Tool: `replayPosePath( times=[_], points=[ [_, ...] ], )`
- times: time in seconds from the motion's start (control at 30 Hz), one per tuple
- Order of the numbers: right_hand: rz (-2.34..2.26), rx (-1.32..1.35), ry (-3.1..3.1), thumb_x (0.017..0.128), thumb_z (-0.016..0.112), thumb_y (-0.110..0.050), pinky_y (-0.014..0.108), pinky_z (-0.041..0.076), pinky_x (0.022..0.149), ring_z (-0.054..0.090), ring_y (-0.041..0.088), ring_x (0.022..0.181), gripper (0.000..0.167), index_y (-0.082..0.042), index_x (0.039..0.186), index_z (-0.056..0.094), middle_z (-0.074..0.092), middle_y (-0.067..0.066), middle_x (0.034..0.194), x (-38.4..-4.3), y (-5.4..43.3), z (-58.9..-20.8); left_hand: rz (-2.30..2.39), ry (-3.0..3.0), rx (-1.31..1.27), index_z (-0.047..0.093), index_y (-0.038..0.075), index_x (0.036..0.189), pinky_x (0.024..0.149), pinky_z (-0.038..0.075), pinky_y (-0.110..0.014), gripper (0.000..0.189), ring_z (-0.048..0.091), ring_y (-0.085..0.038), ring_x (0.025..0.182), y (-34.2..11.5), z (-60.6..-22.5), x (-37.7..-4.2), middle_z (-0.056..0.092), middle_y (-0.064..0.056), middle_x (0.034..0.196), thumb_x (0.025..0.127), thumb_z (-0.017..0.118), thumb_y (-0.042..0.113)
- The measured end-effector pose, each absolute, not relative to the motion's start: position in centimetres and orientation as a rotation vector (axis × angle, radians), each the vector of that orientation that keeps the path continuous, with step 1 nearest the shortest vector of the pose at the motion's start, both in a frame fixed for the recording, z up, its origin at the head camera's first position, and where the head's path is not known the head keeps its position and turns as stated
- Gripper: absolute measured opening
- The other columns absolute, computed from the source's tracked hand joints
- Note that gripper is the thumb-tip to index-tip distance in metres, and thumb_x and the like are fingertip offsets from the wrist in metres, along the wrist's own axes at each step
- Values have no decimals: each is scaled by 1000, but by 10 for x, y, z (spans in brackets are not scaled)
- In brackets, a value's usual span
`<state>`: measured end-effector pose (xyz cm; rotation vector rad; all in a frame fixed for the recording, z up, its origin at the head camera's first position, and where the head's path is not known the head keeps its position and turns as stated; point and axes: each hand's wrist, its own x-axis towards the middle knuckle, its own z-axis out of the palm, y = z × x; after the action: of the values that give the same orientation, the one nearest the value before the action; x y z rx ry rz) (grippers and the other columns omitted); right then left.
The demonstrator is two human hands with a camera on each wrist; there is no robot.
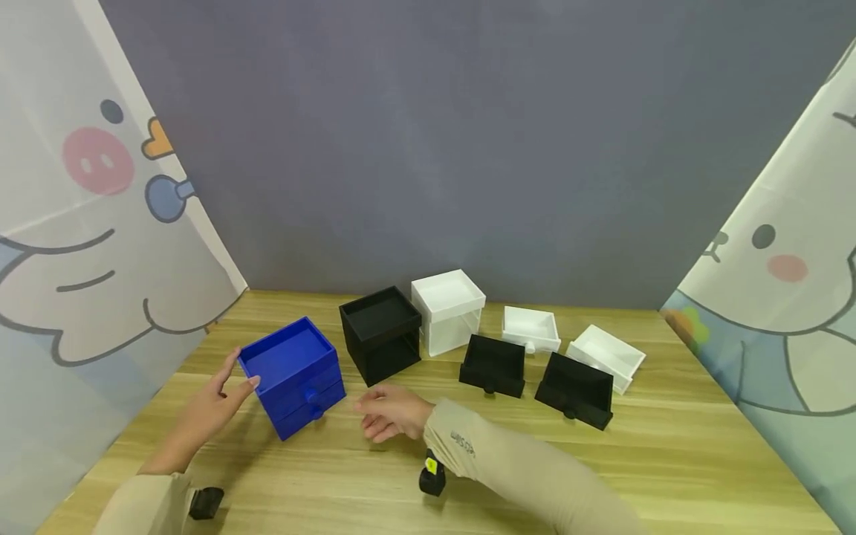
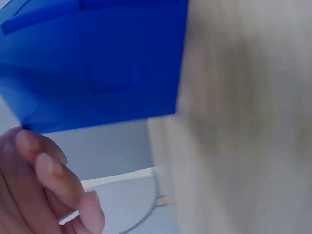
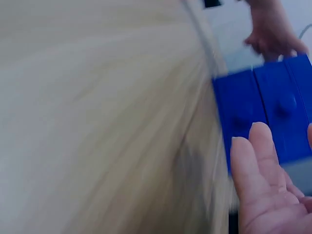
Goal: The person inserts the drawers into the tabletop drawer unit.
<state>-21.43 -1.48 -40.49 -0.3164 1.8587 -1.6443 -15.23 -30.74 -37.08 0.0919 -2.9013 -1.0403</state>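
A blue mini chest of drawers stands at the left of the table, its two drawers closed and their round knobs facing front right. My left hand holds it at the left end, thumb at the front corner of the top rim and index finger at the back corner. In the left wrist view, the other fingers bend loosely below the blue chest's wall. My right hand hovers with nothing in it, to the right of the knobs. The right wrist view has its relaxed fingers in front of the drawer fronts.
Behind my right hand stand a black drawer case and a white drawer case, both without drawers. To their right lie two black drawers and two white drawers. A grey backdrop rises behind the wooden table.
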Motion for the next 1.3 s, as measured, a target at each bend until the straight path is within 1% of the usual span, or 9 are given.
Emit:
replayPosePath(
  times=[0.03,0.1,0.17,0.23,0.53,0.77,0.97,1.17,1.3],
  points=[
    [-1617,-323,1887,94,61,-17,31,55,59,60,11,57,22,-2,110,59,65,8,77,-216,-3,-405,-947,-2915,75,10,-1,152,53,41,-35,79,55,-29,70,-309,-367,-152,49,-40,121,99,46,45],
    [-1572,-330,1961,95,60,-18,30,54,59,62,12,60,26,-1,115,58,66,9,80,-219,21,-405,-813,-2907,46,26,-7,147,51,38,-32,75,50,-22,64,-313,-357,-152,59,-24,87,98,50,44],
    [-1536,-336,2032,95,60,-18,31,54,59,63,13,63,31,2,119,57,67,11,83,-223,45,-403,-729,-2859,7,39,-9,141,47,34,-30,68,43,-15,54,-316,-345,-153,50,-7,67,97,52,41],
    [-1506,-334,2094,95,60,-19,33,55,62,65,15,66,35,4,121,56,67,13,86,-226,67,-398,-681,-2797,-55,46,-10,135,44,30,-29,59,35,-12,47,-318,-333,-156,47,-1,62,97,55,35],
    [-1464,-253,2216,96,59,-21,35,54,68,66,20,74,39,8,122,56,67,15,94,-227,141,-382,-731,-2835,-259,47,-2,139,58,42,-37,53,56,-26,76,-280,-285,-187,63,-20,96,101,49,35],
    [-1369,-222,2304,97,58,-26,38,55,68,67,22,76,39,10,112,60,69,12,89,-220,167,-380,-820,-2915,-347,45,0,141,70,45,-45,57,56,-29,80,-239,-279,-213,61,-17,93,101,46,40],
    [-1453,-53,2291,96,59,-27,30,53,60,63,12,64,36,8,106,63,67,6,78,-216,176,-389,-788,-3005,-328,37,3,147,84,42,-59,68,55,-45,106,-216,-286,-236,56,-31,122,100,41,51],
    [-1551,3,2206,98,56,-28,25,52,55,62,9,60,46,14,118,55,64,5,76,-214,189,-395,-723,-3076,-182,32,4,149,92,37,-62,71,48,-50,115,-207,-300,-258,51,-31,131,99,39,53],
    [-1604,60,2194,98,56,-30,24,52,56,62,8,61,53,16,124,49,64,5,77,-212,196,-397,-686,-3142,-98,27,7,152,84,42,-59,73,44,-54,116,-205,-308,-266,46,-30,135,98,38,56]
  ],
)
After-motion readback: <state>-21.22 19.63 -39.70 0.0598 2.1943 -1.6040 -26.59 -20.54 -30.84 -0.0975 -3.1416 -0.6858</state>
